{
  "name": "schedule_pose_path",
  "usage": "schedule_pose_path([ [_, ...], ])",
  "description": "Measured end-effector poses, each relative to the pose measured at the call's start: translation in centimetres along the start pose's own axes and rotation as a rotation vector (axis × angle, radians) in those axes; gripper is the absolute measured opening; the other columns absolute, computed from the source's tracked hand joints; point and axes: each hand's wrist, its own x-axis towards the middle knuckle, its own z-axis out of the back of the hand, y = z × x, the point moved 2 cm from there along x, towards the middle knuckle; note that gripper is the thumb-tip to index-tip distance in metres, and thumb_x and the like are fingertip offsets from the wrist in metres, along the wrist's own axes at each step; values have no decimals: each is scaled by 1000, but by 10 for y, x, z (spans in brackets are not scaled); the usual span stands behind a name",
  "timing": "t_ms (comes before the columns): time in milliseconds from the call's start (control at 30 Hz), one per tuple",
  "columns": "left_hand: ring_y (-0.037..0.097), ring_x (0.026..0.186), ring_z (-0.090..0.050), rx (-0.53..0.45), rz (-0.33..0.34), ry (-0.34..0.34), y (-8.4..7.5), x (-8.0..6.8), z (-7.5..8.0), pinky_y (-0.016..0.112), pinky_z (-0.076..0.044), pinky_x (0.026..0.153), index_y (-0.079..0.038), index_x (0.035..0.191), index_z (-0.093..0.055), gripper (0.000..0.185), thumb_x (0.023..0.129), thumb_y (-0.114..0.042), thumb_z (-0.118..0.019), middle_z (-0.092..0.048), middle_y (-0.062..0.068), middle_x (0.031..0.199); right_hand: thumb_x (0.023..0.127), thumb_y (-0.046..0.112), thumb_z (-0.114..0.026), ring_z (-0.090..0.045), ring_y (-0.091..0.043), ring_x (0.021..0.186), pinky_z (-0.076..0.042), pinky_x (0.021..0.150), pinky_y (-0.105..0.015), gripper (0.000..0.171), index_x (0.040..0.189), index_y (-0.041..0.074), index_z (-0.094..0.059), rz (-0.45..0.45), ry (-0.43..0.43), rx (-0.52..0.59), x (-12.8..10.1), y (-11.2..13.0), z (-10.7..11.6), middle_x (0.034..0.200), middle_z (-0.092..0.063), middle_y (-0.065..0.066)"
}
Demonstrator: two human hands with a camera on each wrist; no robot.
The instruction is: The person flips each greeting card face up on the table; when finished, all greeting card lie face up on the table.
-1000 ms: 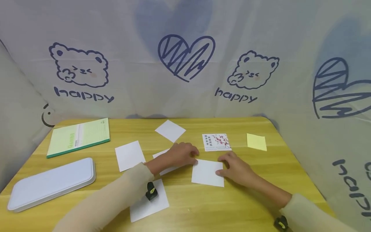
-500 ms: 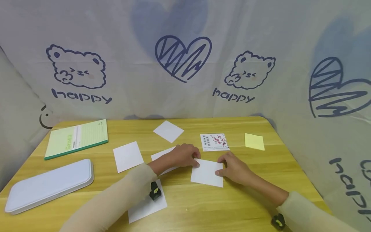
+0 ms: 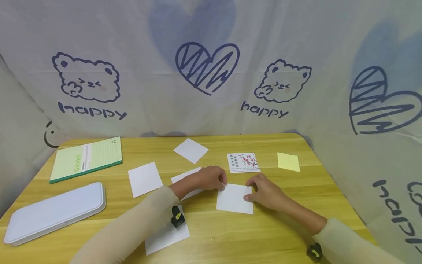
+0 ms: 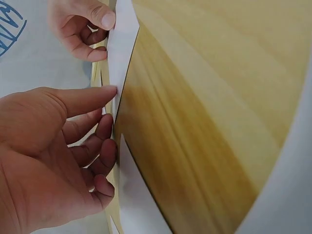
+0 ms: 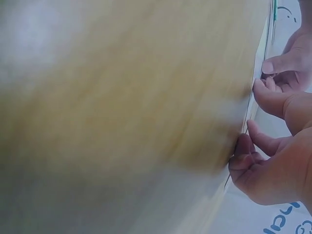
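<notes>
A square white paper sheet (image 3: 234,200) lies flat on the wooden table between both hands. My left hand (image 3: 211,178) is at its far left corner, with the thumb touching the paper; the left wrist view shows a gap between this hand's thumb (image 4: 92,100) and its bent fingers. My right hand (image 3: 268,190) rests at the far right corner, thumb on the right edge and index finger by the far edge. In the right wrist view this hand (image 5: 273,170) is seen from low down, its fingers loosely bent. A second white sheet (image 3: 185,176) is partly hidden beneath the left forearm.
More white sheets (image 3: 145,179) lie left, at the back, and under the left sleeve. A printed card (image 3: 243,162) with red blossoms and a yellow sticky note (image 3: 288,162) lie behind the hands. A green notebook (image 3: 86,159) and a white case (image 3: 56,212) are at left.
The left thumb has shifted slightly at the sheet's corner. The sheet and right hand stay nearly in place, while the whole view has moved a little.
</notes>
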Motion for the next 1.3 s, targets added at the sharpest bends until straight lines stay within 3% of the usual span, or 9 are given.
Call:
schedule_pose_path([
  [233,14,95,-58,83,48,-39,5,-6,8,38,-46,91,-20,106,-69,24,88,-31,-78,-66,-5,103,85,24,-82,-53,-18,94,-47,87,-38,28,106,12,-68,-1,8,10,1,3,-2,111,-55,-3],
  [400,13,93,-59,141,94,-24,6,-11,11,39,-46,90,-23,103,-70,24,86,-37,-79,-67,-8,100,85,24,-82,-54,-18,94,-47,87,-38,30,107,12,-67,1,-10,-2,1,4,-3,110,-56,-3],
  [767,11,80,-56,24,81,-15,15,-11,7,32,-45,79,-20,92,-68,13,88,-27,-78,-63,-8,87,83,27,-83,-53,-18,94,-48,87,-41,40,115,10,-66,4,-30,-16,1,5,-5,111,-57,-3],
  [933,13,81,-55,-99,51,0,18,-12,9,30,-46,76,-16,94,-66,13,89,-20,-77,-63,-3,88,87,24,-80,-55,-20,98,-48,89,-42,37,117,8,-65,25,-44,60,5,-1,-3,115,-59,-7],
  [1100,17,80,-60,-353,2,16,19,-16,16,30,-51,73,-9,102,-63,14,92,-13,-72,-63,3,88,92,15,-73,-56,-17,82,-51,73,-30,28,115,3,-64,35,-14,333,7,0,7,94,-63,-8],
  [1200,23,82,-68,-506,-32,-10,20,-24,23,36,-55,78,-7,106,-62,15,94,-12,-69,-65,6,90,94,14,-71,-61,-19,78,-56,70,-32,26,116,2,-63,21,8,473,6,7,15,88,-63,-9],
  [1300,26,84,-71,-598,-62,-78,22,-36,31,44,-54,85,-8,109,-63,16,96,-15,-67,-65,6,93,94,13,-70,-64,-24,77,-59,74,-40,26,117,1,-63,60,4,534,5,17,23,87,-65,-11],
])
